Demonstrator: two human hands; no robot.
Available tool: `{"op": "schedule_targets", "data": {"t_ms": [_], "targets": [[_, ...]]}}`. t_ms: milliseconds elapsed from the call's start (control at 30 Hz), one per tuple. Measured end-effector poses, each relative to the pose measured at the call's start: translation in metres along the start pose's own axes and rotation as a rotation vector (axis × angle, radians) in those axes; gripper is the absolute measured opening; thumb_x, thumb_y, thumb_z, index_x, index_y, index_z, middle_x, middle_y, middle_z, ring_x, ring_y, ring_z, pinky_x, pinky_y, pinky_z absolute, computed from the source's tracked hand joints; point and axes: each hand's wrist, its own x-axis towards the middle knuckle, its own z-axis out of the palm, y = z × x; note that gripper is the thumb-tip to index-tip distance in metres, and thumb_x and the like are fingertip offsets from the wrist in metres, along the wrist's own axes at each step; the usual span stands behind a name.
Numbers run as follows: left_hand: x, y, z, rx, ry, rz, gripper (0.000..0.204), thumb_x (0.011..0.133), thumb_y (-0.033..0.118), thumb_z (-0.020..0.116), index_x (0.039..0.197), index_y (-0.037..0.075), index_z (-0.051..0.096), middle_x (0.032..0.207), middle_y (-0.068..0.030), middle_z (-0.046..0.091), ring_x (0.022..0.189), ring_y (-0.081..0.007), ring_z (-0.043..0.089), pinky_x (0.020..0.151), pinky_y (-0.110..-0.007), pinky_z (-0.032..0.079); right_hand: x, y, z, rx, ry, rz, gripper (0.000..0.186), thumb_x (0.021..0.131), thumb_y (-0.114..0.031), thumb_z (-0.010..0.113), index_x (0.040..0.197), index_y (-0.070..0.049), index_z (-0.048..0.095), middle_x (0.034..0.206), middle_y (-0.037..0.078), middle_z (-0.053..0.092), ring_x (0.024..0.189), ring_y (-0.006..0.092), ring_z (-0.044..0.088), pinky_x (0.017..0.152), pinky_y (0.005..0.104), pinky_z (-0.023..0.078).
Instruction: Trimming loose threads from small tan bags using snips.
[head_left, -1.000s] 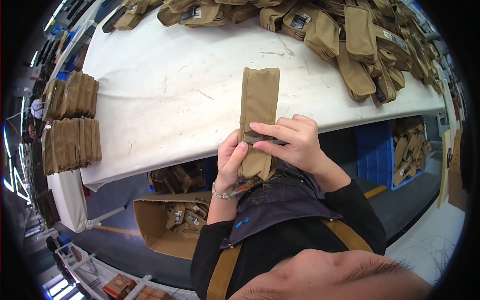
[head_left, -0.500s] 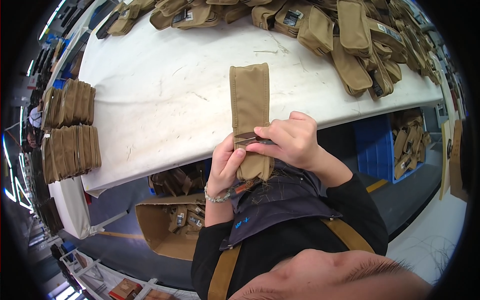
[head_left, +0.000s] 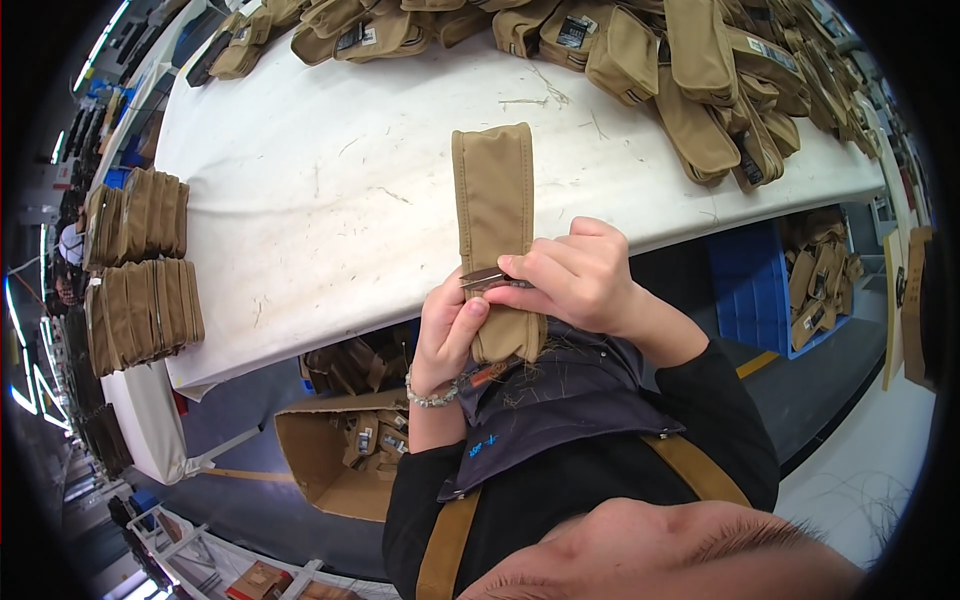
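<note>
A tan fabric pouch (head_left: 495,190), long and narrow with stitched edges, extends from my lap out over the front edge of the table. My left hand (head_left: 447,325) grips its left edge, thumb on top. Above the cloth, my right hand (head_left: 575,275) is closed around small thread snips (head_left: 485,280). Their dark pointed blades lie across the pouch and reach its left seam, just above my left thumb. The handle is mostly hidden inside my right fingers. Loose thread ends cling to my dark apron (head_left: 560,430) below the pouch.
Many tan pouches (head_left: 700,60) are heaped along the table's far and right side. Upright stacks (head_left: 145,315) stand at its left edge. Below are a cardboard box (head_left: 300,450) and a blue bin (head_left: 735,290), both holding pouches. Thread scraps lie on the white tabletop (head_left: 300,200).
The snips have moved slightly left, and their blades now sit closer together at the pouch's left seam. The pouch has shifted a little left; my left hand keeps its grip.
</note>
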Motion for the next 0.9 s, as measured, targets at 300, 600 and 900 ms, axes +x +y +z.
{"op": "schedule_targets", "data": {"t_ms": [300, 600, 900], "targets": [[0.001, 0.000, 0.000, 0.053, 0.002, 0.010, 0.035, 0.098, 0.021, 0.048, 0.115, -0.008, 0.057, 0.103, -0.0125, 0.065, 0.092, -0.0158, 0.061, 0.081, -0.027, 0.047, -0.002, 0.001, 0.002, 0.073, -0.001, 0.052, 0.029, 0.069, -0.031, 0.083, 0.076, -0.010, 0.064, 0.059, -0.003, 0.060, 0.044, 0.0109, 0.050, 0.044, 0.0262, 0.027], [0.001, -0.001, 0.000, -0.089, 0.000, -0.021, 0.042, 0.099, 0.023, 0.047, 0.125, -0.010, 0.050, 0.115, -0.0137, 0.061, 0.103, -0.0162, 0.058, 0.089, -0.027, 0.045, -0.013, -0.002, 0.015, 0.801, 0.155, 0.518, 0.021, 0.087, -0.022, 0.071, 0.079, -0.007, 0.059, 0.067, 0.001, 0.057, 0.058, 0.0034, 0.049, 0.048, 0.0225, 0.032], [0.001, -0.009, -0.005, -0.128, 0.016, -0.049, 0.044, 0.100, 0.022, 0.046, 0.127, -0.012, 0.048, 0.119, -0.0149, 0.059, 0.107, -0.0168, 0.057, 0.092, -0.028, 0.044, -0.025, 0.012, 0.020, 1.709, 0.356, 0.905, 0.032, 0.096, -0.027, 0.061, 0.112, -0.004, 0.044, 0.068, -0.005, 0.046, 0.058, -0.0004, 0.035, 0.052, 0.0145, 0.028]]}}
